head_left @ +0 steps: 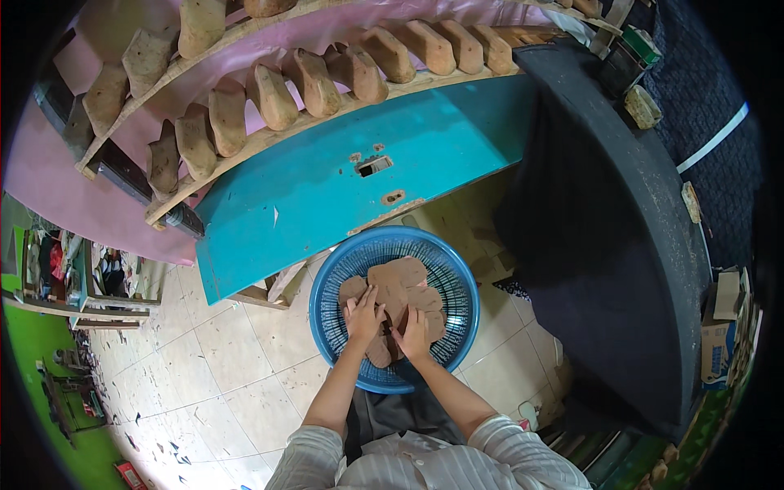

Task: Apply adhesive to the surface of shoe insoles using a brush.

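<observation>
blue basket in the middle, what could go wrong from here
The brown pieces overlap loosely under the left hand and right hand, so the pile might slide apart.

The blue basket's rim appears close to the teal board and might bump it if pushed forward, though depth is hard to judge.

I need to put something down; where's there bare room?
The turquoise board looks bare at right, between wooden lasts and black cloth. So, mostly, do floor tiles left of the blue basket. Crowded: the lasts' shelf, and the basket's middle, where left hand and right hand touch brown pieces.
</observation>
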`<act>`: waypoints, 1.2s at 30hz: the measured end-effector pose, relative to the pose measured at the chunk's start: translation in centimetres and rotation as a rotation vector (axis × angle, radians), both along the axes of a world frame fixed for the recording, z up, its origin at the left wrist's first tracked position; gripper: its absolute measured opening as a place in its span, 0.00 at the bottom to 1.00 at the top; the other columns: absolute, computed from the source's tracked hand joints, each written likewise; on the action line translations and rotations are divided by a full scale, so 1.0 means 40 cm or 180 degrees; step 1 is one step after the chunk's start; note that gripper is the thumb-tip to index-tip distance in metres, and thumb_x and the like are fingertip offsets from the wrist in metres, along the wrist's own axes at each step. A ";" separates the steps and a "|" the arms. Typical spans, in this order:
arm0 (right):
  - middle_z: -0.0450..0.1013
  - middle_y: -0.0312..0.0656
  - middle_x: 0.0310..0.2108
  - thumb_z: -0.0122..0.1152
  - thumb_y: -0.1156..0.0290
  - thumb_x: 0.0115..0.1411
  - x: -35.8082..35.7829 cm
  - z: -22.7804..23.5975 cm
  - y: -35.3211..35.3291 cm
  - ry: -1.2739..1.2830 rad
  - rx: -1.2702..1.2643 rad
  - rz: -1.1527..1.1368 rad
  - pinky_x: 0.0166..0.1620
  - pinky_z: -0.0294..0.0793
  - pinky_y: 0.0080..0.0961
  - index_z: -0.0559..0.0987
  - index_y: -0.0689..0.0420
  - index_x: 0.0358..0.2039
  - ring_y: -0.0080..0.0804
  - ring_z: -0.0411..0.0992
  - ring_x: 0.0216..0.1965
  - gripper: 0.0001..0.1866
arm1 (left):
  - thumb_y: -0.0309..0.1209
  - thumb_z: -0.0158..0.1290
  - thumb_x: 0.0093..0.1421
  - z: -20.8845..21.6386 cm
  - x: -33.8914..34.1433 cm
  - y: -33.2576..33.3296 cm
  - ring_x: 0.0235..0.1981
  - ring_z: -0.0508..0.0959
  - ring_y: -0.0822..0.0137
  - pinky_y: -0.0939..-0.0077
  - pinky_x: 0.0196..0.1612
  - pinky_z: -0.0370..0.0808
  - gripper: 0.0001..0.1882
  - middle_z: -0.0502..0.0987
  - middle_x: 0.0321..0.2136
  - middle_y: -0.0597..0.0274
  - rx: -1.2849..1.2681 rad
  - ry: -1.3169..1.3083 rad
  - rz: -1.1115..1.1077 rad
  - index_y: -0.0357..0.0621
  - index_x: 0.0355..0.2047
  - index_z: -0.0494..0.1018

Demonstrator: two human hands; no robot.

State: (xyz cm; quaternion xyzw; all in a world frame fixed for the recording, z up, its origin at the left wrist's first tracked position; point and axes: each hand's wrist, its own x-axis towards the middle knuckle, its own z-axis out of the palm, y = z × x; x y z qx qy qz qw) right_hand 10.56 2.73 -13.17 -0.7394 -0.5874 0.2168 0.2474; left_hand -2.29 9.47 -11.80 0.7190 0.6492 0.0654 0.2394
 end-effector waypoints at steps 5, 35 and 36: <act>0.63 0.50 0.47 0.69 0.62 0.44 0.014 0.015 -0.001 -0.0168 0.0000 0.0023 0.49 0.65 0.42 0.62 0.61 0.55 0.51 0.64 0.46 0.40 | 0.45 0.48 0.58 0.027 0.018 -0.009 0.50 0.64 0.58 0.63 0.51 0.61 0.28 0.63 0.60 0.75 -0.0022 0.0037 -0.0083 0.59 0.60 0.60; 0.68 0.41 0.33 0.66 0.72 0.45 0.359 0.627 -0.415 -0.0394 0.1095 -0.1967 0.42 0.66 0.34 0.76 0.54 0.26 0.41 0.67 0.38 0.08 | 0.34 0.57 0.48 0.538 0.176 -0.185 0.36 0.69 0.55 0.61 0.41 0.66 0.14 0.71 0.29 0.58 0.1057 -0.1151 -0.1378 0.43 0.34 0.69; 0.69 0.42 0.32 0.66 0.72 0.45 0.385 0.637 -0.428 -0.0388 0.1118 -0.1999 0.42 0.66 0.34 0.76 0.55 0.26 0.42 0.67 0.38 0.08 | 0.33 0.57 0.49 0.547 0.220 -0.184 0.36 0.69 0.55 0.61 0.42 0.66 0.14 0.71 0.29 0.58 0.1094 -0.1244 -0.1495 0.43 0.35 0.70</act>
